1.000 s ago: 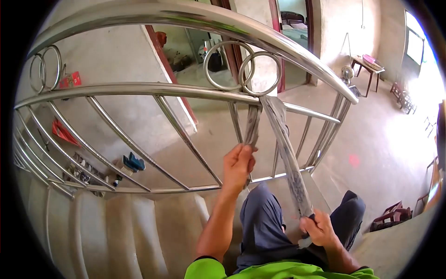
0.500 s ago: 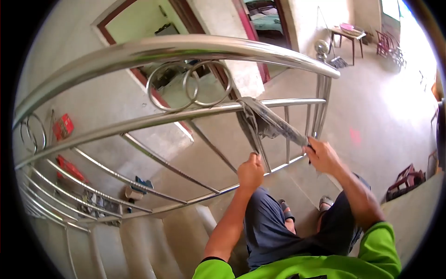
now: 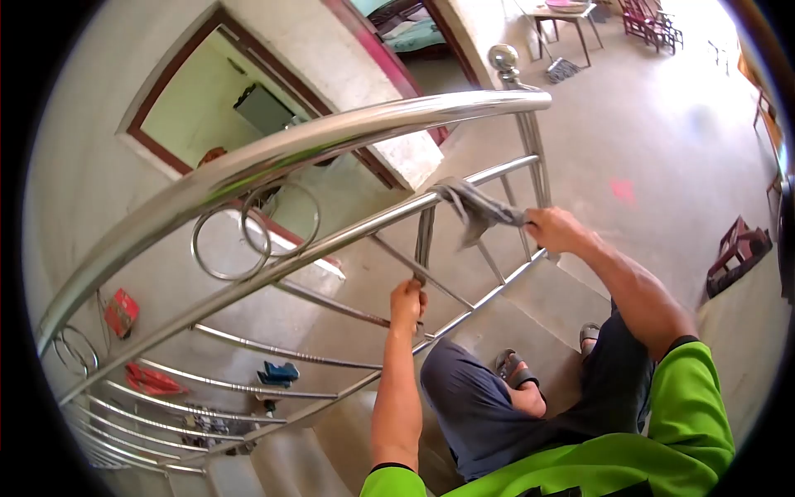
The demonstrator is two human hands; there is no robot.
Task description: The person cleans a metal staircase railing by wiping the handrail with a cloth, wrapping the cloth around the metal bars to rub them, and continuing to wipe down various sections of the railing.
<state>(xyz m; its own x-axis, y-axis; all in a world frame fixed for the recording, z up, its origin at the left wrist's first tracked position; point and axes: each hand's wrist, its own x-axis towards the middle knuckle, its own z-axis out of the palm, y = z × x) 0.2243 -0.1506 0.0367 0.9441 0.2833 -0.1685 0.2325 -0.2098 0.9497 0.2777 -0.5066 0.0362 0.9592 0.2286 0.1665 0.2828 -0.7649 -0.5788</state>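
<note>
A grey cloth (image 3: 474, 201) is looped over the middle rail (image 3: 348, 234) of a shiny metal stair railing. My left hand (image 3: 407, 306) is closed around one end, which hangs straight down below the rail. The other end is pulled out to the right, where my right hand (image 3: 555, 229) grips it, higher than my left. A loose fold of the cloth droops between the rail and my right hand. Above the cloth runs the thick curved handrail (image 3: 331, 128), and two metal rings (image 3: 231, 245) sit between the rails to the left.
Thin balusters (image 3: 257, 338) slant down to the lower rail. Concrete steps (image 3: 290, 464) lie at the bottom, and my sandalled feet (image 3: 520, 370) rest on a step. Beyond the railing are a round-topped post (image 3: 503, 58), a mop (image 3: 563, 70), a small table (image 3: 566, 16) and a dark red stool (image 3: 737, 253).
The view has swung, so the railing runs more steeply. My right hand has moved up, pulling its cloth end up and right; my left hand has stayed low on the other end.
</note>
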